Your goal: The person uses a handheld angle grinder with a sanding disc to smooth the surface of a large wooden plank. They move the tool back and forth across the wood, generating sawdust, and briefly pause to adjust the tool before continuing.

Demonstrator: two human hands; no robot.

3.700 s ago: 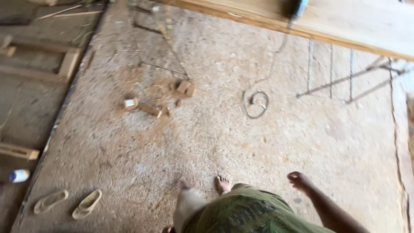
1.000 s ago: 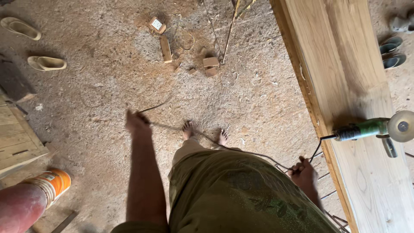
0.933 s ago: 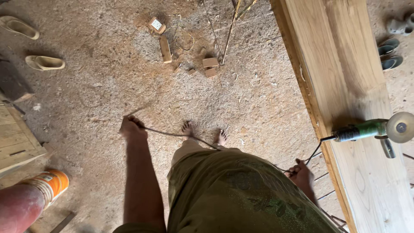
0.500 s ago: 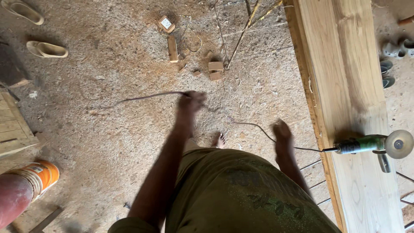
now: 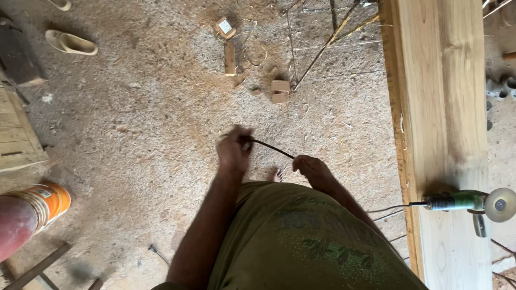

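Note:
I stand barefoot on a sawdust-covered floor and look down past my green shirt. My left hand is closed around a dark power cord. A short stretch of the cord runs to my right hand, which also grips it. The two hands are close together in front of my waist. The cord leads on to a green angle grinder with a round disc, lying on a long pale wooden plank at the right.
Small wood offcuts and a socket box lie on the floor ahead, beside thin metal rods. A sandal lies at the upper left. An orange can and a wooden pallet are at the left.
My hands have drawn together, gathering the cord: the left came in from far out at the left, the right rose from beside my hip. The view shifted so the plank sits further right.

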